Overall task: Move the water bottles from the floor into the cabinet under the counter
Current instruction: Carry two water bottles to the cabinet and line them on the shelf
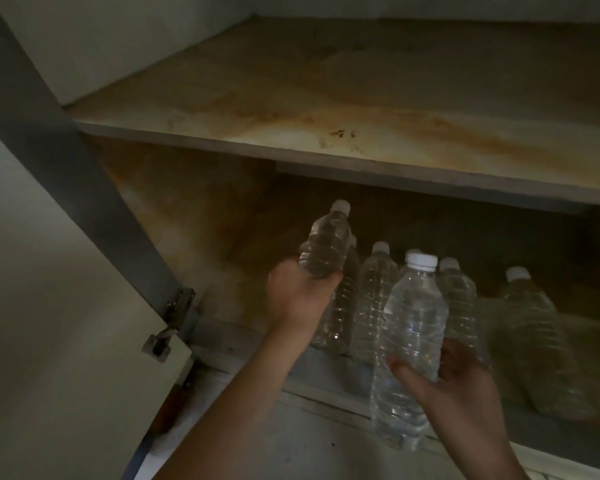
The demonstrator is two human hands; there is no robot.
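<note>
My left hand (297, 296) grips the base of a clear water bottle (326, 242) with a white cap, held up inside the lower compartment of the cabinet (222, 216). Just in front of the cabinet's bottom edge, my right hand (454, 379) holds a second clear bottle (413, 327) around its middle, upright. Behind them several bottles stand in a row on the cabinet floor, among them one at the centre (374, 296) and a larger one at the right (534, 327).
A stained shelf (361, 109) spans the cabinet above the bottles. The open cabinet door (66, 323) hangs at the left on a metal hinge (179, 306). Pale floor (291, 445) lies below the cabinet's front sill.
</note>
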